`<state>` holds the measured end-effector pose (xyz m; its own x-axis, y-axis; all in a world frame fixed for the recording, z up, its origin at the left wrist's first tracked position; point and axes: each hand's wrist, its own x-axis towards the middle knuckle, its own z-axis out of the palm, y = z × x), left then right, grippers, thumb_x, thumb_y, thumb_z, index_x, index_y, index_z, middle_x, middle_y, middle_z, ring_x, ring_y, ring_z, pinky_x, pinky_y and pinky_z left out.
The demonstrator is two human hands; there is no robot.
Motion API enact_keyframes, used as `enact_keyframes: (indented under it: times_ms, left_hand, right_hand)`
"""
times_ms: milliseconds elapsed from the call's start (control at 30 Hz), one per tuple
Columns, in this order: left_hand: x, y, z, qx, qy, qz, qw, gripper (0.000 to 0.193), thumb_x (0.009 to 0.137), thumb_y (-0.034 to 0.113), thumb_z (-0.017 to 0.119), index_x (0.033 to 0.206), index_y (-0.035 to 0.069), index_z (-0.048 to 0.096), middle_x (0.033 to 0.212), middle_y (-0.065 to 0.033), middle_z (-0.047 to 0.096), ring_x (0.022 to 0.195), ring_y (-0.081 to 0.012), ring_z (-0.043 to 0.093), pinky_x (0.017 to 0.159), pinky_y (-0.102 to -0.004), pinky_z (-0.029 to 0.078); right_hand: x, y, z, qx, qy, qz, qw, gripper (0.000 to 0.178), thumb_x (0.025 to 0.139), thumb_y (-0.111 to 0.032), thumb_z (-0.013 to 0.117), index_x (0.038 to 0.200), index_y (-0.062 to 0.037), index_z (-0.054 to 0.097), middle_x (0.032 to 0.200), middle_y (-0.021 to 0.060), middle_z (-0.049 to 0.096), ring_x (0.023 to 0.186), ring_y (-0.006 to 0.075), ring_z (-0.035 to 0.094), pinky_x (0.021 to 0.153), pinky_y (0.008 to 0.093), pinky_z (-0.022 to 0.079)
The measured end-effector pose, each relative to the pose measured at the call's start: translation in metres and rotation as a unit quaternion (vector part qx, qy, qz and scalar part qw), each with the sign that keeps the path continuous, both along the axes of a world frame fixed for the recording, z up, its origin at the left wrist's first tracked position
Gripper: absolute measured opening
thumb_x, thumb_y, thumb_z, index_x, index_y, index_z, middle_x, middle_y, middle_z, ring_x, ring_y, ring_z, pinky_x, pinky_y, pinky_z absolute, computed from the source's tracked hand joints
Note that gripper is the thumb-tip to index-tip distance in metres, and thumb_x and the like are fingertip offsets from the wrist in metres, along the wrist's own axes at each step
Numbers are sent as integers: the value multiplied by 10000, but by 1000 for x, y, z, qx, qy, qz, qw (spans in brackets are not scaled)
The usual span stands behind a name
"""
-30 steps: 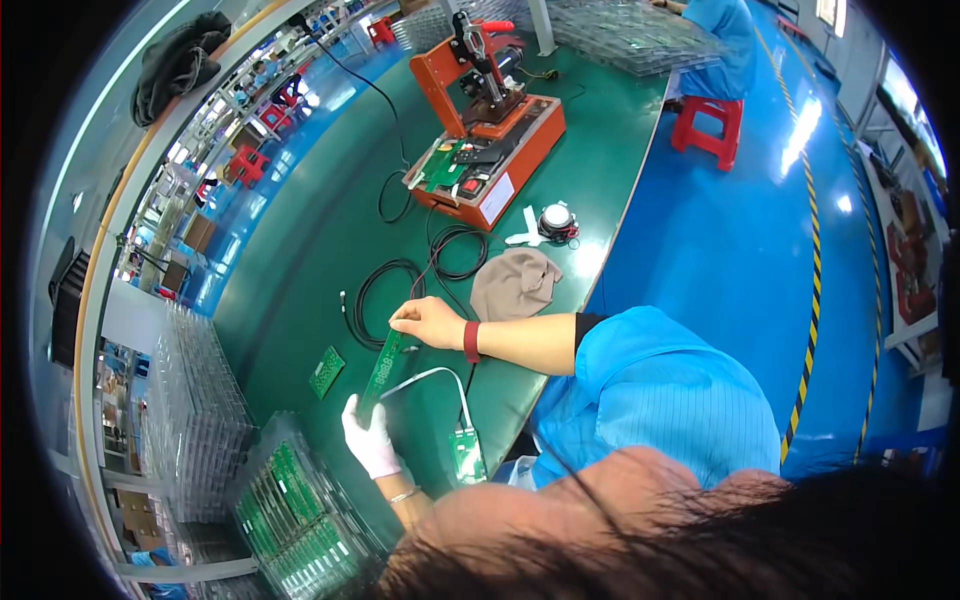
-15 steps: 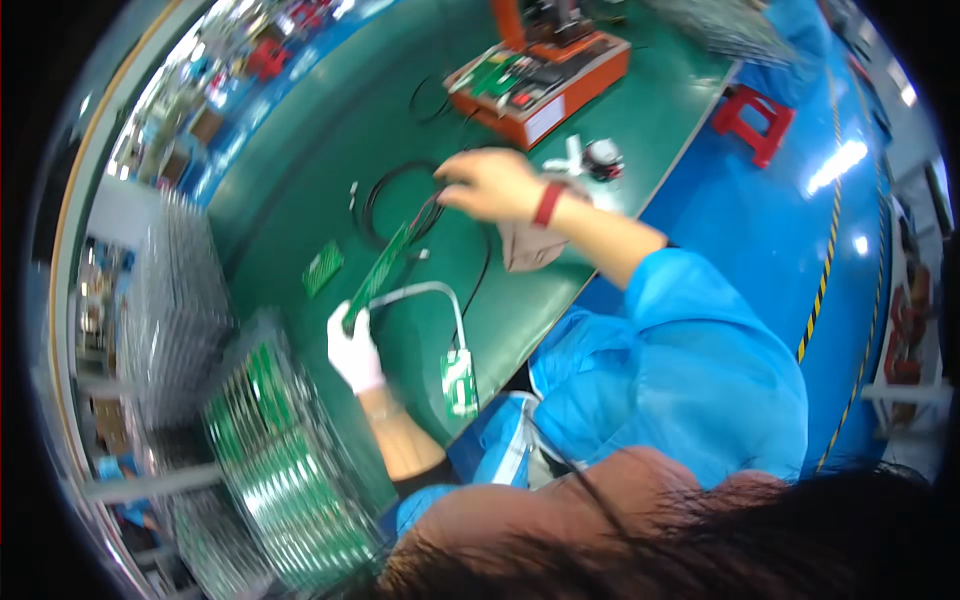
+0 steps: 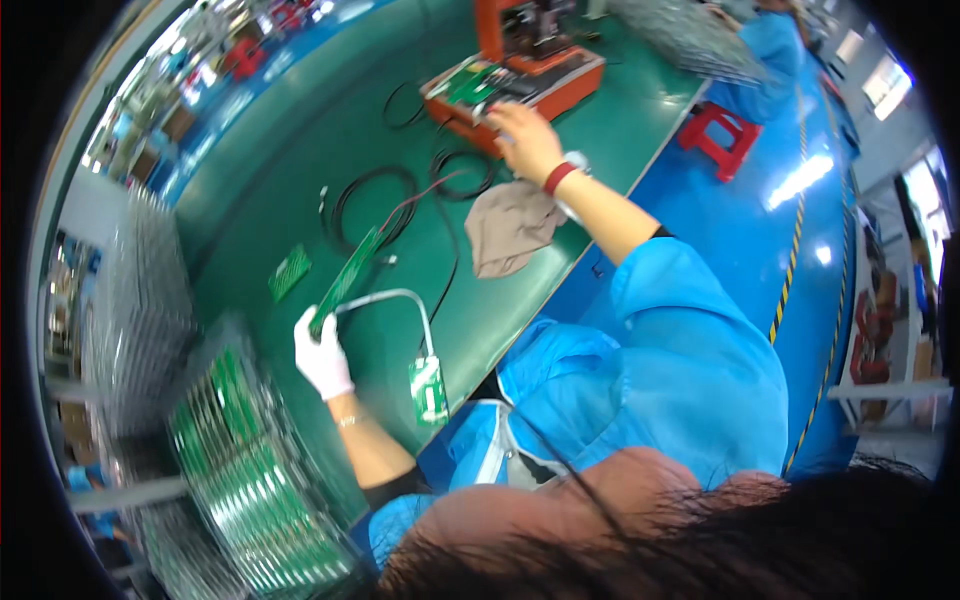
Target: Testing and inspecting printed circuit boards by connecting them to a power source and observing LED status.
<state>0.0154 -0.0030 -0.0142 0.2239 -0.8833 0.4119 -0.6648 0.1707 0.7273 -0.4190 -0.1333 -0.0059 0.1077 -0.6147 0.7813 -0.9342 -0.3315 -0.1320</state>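
Note:
My left hand (image 3: 322, 358), in a white glove, grips the lower end of a long, narrow green circuit board (image 3: 352, 268) tilted above the bench. From the board's far end runs a thin red wire (image 3: 405, 203). A pale flat cable (image 3: 395, 293) bends from near the board's lower end to a smaller green-and-white circuit board (image 3: 429, 390) by the bench edge. My bare right hand (image 3: 526, 140), with a red wristband, reaches to the front of an orange machine (image 3: 565, 88). Its fingers are stretched out, and no held thing shows.
Beige cloth (image 3: 508, 228) lies below my right forearm. Black cable coils (image 3: 345, 205) and a small green board (image 3: 289, 273) rest on the green bench (image 3: 270, 170). Trays of boards (image 3: 265, 490) are stacked at left. A red stool (image 3: 720, 140) stands beyond the bench edge.
My right hand has moved away from the red wire, up to the orange machine, uncovering the cloth and a cable coil. My left hand still holds the board. The whole view has shifted.

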Motion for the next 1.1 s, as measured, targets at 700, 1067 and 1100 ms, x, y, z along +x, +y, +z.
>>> enact_keyframes:
  times_ms: [700, 1067, 1100]
  left_hand:
    - [-5, 1, 5, 1, 112, 0, 994, 309, 772, 60, 728, 1075, 43, 669, 970, -69, 690, 812, -150, 628, 754, -254, 503]
    - [-6, 5, 16, 79, 278, -69, 955, 287, 874, 70, 626, 1155, 10, 626, 1017, -106, 654, 749, -164, 631, 734, -265, 529]
    - [-7, 4, 17, 83, 314, -70, 943, 279, 899, 88, 604, 1164, 3, 620, 1029, -114, 649, 747, -168, 633, 735, -267, 533]
  right_hand:
    - [162, 28, -1, 411, -372, 361, 750, 321, 1010, -203, 474, 1263, -45, 593, 953, 85, 640, 828, 153, 605, 804, 266, 504]
    - [159, 29, -16, 460, -435, 400, 663, 291, 1016, -141, 451, 1213, 9, 605, 826, 70, 633, 791, 136, 613, 793, 247, 512]
    - [158, 29, -15, 458, -439, 397, 663, 287, 1015, -139, 454, 1209, 8, 607, 822, 69, 633, 787, 136, 615, 792, 248, 514]
